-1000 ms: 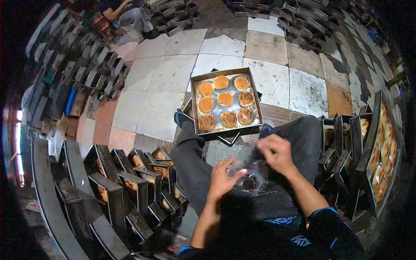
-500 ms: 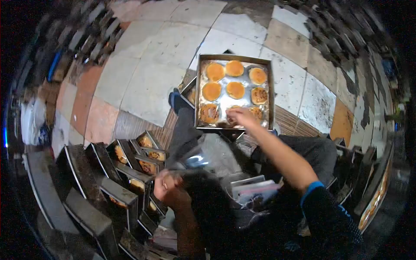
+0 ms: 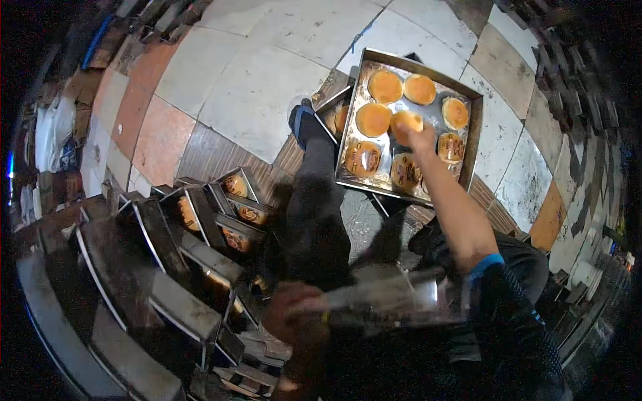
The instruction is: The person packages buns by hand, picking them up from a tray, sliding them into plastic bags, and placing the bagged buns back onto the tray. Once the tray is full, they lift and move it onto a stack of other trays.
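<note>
In the head view my right hand (image 3: 420, 139) reaches into a square metal tray (image 3: 476, 127). Its fingers are closed on a round golden bun (image 3: 405, 123), which sits tilted near the tray's middle. Around it lie other plain buns (image 3: 386, 87) and several with dark printed markings (image 3: 363, 159), which look wrapped in clear plastic. Low in the view, my left hand (image 3: 294, 311) is blurred by motion. It appears closed on the end of a clear plastic bag (image 3: 388, 294), smeared across my lap.
Metal tins (image 3: 187, 287) crowd the left side, some holding buns with printed markings (image 3: 251, 214). Another tray (image 3: 328, 110) with buns shows beneath the square one. My sandalled foot (image 3: 302, 123) rests on the tiled floor (image 3: 247, 87). More dark tins (image 3: 568, 93) line the right side.
My right hand has moved from the tray's near row to the middle bun and gripped it. My left hand has moved down and right with the bag. The view has shifted.
</note>
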`<move>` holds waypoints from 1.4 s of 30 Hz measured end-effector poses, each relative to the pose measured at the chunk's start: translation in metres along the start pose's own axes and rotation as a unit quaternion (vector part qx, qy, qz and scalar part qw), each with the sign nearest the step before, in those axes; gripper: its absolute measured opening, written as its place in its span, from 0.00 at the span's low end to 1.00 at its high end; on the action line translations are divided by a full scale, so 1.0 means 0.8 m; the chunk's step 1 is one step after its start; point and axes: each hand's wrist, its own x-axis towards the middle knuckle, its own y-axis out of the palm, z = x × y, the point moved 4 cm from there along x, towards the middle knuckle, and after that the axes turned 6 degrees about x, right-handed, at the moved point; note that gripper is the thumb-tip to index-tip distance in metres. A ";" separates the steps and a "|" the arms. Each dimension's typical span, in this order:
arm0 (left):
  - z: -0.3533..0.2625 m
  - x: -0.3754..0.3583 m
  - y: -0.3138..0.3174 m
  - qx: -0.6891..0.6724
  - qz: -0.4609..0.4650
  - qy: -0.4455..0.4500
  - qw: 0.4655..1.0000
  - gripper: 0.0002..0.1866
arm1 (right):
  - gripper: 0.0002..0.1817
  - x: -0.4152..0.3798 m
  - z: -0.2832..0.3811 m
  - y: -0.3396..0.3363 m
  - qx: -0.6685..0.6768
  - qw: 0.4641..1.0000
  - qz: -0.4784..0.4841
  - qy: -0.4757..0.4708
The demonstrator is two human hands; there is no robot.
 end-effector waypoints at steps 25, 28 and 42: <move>-0.211 -0.079 0.104 -0.454 -0.048 -0.162 0.875 0.31 | 0.28 -0.685 0.361 -0.222 -0.160 0.769 0.239 -0.570; -0.202 -0.063 0.061 -0.564 -0.099 -0.214 0.791 0.34 | 0.25 -0.704 0.340 -0.231 -0.114 0.764 0.243 -0.587; -0.196 -0.063 0.010 -0.579 -0.031 -0.255 0.774 0.31 | 0.08 -0.737 0.371 -0.258 0.098 0.499 0.824 -0.248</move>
